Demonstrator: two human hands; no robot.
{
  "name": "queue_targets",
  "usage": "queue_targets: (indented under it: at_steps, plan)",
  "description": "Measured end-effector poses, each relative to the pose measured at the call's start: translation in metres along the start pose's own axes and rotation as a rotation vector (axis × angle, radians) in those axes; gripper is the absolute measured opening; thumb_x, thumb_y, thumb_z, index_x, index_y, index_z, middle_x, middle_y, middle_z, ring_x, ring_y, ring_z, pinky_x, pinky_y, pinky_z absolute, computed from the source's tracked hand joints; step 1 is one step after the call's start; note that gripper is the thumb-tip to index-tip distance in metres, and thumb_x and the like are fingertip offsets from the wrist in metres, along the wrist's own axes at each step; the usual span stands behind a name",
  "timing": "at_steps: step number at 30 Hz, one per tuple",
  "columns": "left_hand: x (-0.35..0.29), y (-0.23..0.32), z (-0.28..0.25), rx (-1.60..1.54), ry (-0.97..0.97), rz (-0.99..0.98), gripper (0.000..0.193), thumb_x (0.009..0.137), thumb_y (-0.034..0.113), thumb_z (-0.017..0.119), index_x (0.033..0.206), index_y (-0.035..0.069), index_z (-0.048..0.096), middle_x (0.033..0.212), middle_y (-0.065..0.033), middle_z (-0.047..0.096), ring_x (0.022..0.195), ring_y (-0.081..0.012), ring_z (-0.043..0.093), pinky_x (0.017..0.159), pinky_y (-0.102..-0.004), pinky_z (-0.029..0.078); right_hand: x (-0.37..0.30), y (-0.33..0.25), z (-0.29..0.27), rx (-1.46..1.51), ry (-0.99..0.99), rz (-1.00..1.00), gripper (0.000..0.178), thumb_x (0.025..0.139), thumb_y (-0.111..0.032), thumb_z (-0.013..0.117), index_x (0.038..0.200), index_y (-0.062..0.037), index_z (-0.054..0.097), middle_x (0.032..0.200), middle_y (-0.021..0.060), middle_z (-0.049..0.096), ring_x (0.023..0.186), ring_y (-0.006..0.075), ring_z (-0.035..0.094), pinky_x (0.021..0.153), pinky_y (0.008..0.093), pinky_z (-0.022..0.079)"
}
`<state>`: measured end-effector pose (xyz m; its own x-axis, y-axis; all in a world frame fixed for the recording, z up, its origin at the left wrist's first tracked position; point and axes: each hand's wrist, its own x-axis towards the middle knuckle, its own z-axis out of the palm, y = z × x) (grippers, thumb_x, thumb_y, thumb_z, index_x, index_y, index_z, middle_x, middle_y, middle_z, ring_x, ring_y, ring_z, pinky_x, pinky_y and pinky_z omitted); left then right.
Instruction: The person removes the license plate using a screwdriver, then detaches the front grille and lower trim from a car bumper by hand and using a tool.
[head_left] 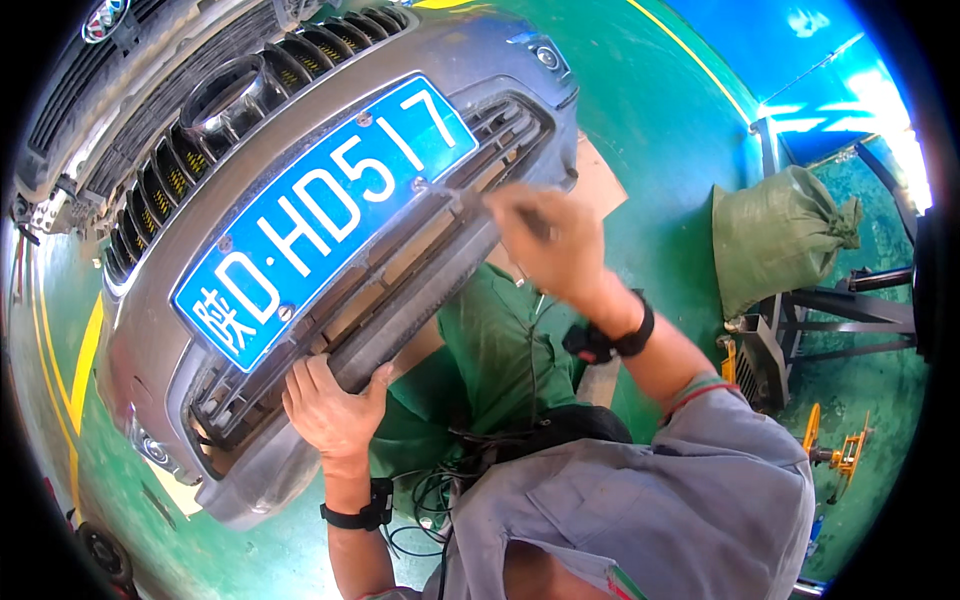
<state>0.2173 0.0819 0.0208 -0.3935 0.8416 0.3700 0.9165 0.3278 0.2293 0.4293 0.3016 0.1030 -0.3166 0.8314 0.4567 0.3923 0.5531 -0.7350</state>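
Note:
A grey-brown car front bumper (330, 110) lies tilted in front of me, with a blue licence plate (330, 215) with white characters fixed across it. My left hand (335, 405) grips the bumper's lower edge below the plate, fingers over the grille opening and thumb to the right. Closed and slightly blurred, my right hand (555, 240) is at the plate's lower right. From it a thin shaft, seemingly a screwdriver (455, 194), points at a screw (420, 185) on the plate's lower edge. Its handle is mostly hidden in my fingers. Another screw (286, 313) sits at the plate's lower left.
Behind the bumper stands a car front (75, 120) with exposed parts. Cardboard (598, 180) lies under the bumper on the green floor (640, 100). To the right, a green sack (775, 240) rests by a dark metal frame (840, 310). Black cables (435, 490) hang near my lap.

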Motion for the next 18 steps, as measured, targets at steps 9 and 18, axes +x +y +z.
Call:
queue_targets:
  at_steps: [9, 18]
  plan:
    - [0.002, -0.002, -0.002, 0.009, 0.018, 0.009, 0.067, 0.065, 0.060, 0.081, 0.096, 0.004, 0.062, 0.090, -0.0123, 0.059, 0.087, -0.0348, 0.060, 0.074, -0.0452, 0.047, 0.149, -0.007, 0.012, 0.064, -0.309, 0.027, 0.024, 0.088, -0.018, 0.066, 0.095, 0.0043, 0.072, 0.076, 0.0074, 0.073, 0.041, 0.0103, 0.054, 0.039, 0.0248, 0.040]
    - [0.000, -0.001, -0.003, 0.007, -0.018, -0.014, 0.068, 0.066, 0.058, 0.082, 0.098, 0.004, 0.060, 0.093, -0.0146, 0.061, 0.089, -0.0379, 0.060, 0.077, -0.0481, 0.048, 0.077, 0.032, -0.057, 0.676, 0.038, 0.444, 0.023, 0.094, -0.019, 0.065, 0.092, 0.0036, 0.069, 0.076, 0.0100, 0.067, 0.043, 0.0137, 0.051, 0.038, 0.0258, 0.035]
